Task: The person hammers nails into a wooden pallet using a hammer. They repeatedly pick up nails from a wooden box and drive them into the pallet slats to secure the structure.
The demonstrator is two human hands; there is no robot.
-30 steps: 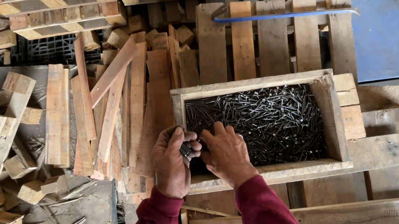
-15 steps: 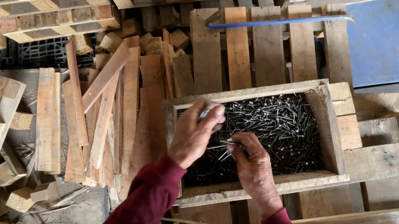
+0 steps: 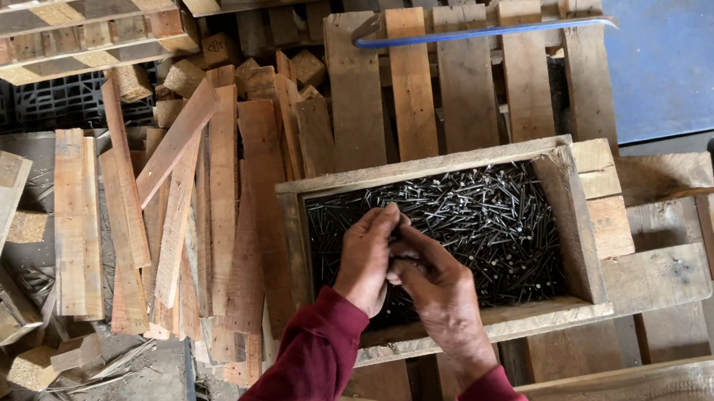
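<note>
As hands meet, nail-filled box.

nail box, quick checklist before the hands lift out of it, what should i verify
1. Both hands over the wooden nail box: ok, the left hand and the right hand meet above the nails.
2. Nails gripped: cannot tell, the fingers close together but hide what is between them.
3. Box sits flat: ok, it rests on pallet boards with no visible tilt.
4. Supply of nails: ok, the box floor is covered with dark nails.
5. Room beside the box: not ok, loose planks crowd its left side.
6. Blue bar out of the way: ok, it lies on the pallet beyond the box.
</note>
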